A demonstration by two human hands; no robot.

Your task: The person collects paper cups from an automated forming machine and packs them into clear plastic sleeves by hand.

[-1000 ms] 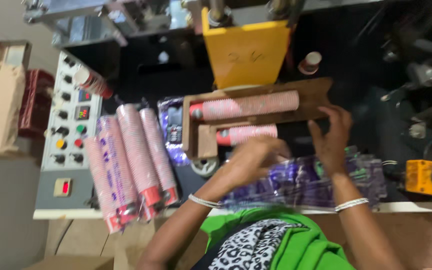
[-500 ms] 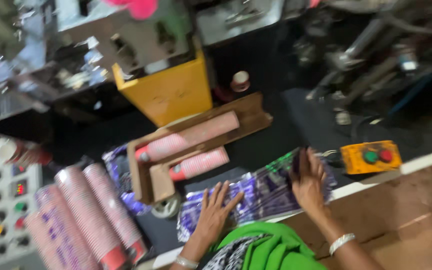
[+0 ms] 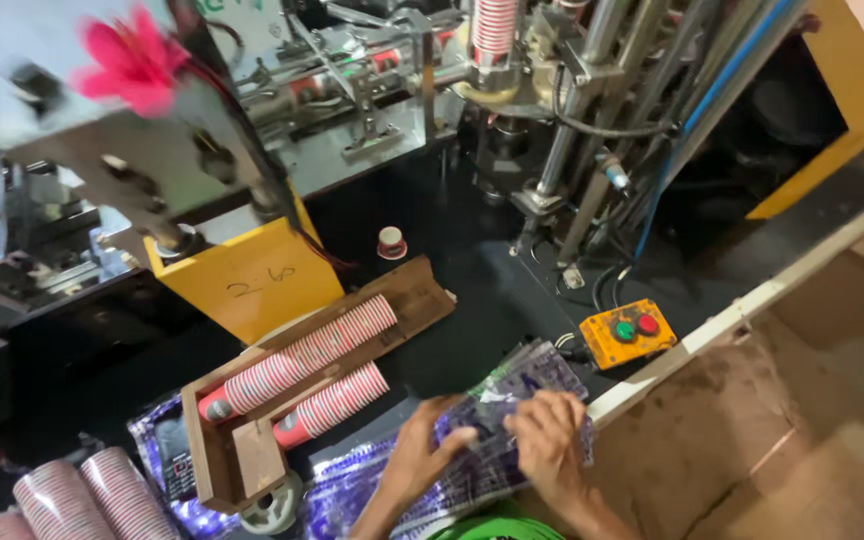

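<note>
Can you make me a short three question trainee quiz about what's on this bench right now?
1. True or false: both hands rest on the purple plastic sleeves.
2. What colours are the two buttons on the orange control box?
3. The wooden tray holds: A) loose lids B) two rows of stacked paper cups C) tools.

Key:
1. True: left hand, right hand.
2. Green and red.
3. B: paper cups.
</note>
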